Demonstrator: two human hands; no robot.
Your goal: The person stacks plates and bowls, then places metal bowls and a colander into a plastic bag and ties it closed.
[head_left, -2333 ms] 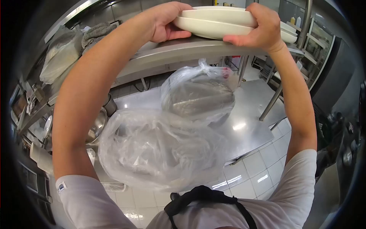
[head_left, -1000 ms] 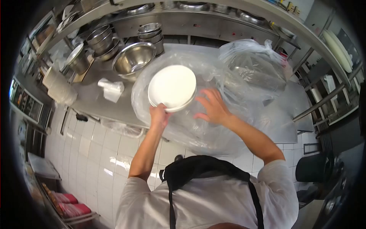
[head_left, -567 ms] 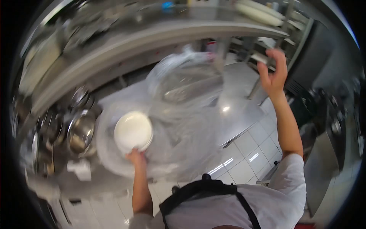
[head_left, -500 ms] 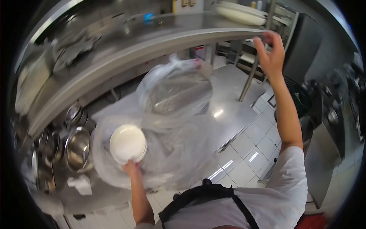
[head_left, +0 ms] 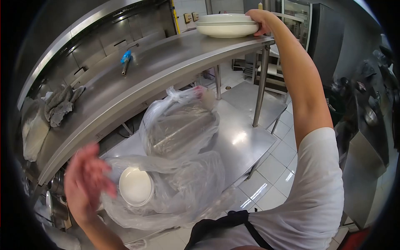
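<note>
At the far end of the raised steel shelf point(head_left: 175, 48), my right hand point(head_left: 263, 20) is closed on the rim of a stack of large white dishes point(head_left: 227, 30). Part of the thumb and fingers wraps the right side of the stack. My left hand point(head_left: 88, 183) is in the air at the left, blurred by motion, with its fingers apart and nothing in them. Just right of it, a small stack of round white dishes point(head_left: 136, 186) rests on a crumpled clear plastic bag point(head_left: 187, 177) on the lower steel table.
A tied clear bag point(head_left: 181, 125) with contents sits on the lower table point(head_left: 237, 129). A blue-and-metal tool point(head_left: 126, 62) and grey cloths point(head_left: 62, 104) lie on the shelf. A metal post point(head_left: 261, 87) supports its right end. Metal pots stand at lower left.
My left hand has let go of the small white dishes and moved up and left. My right hand has reached the large dishes on the shelf and taken hold of their rim.
</note>
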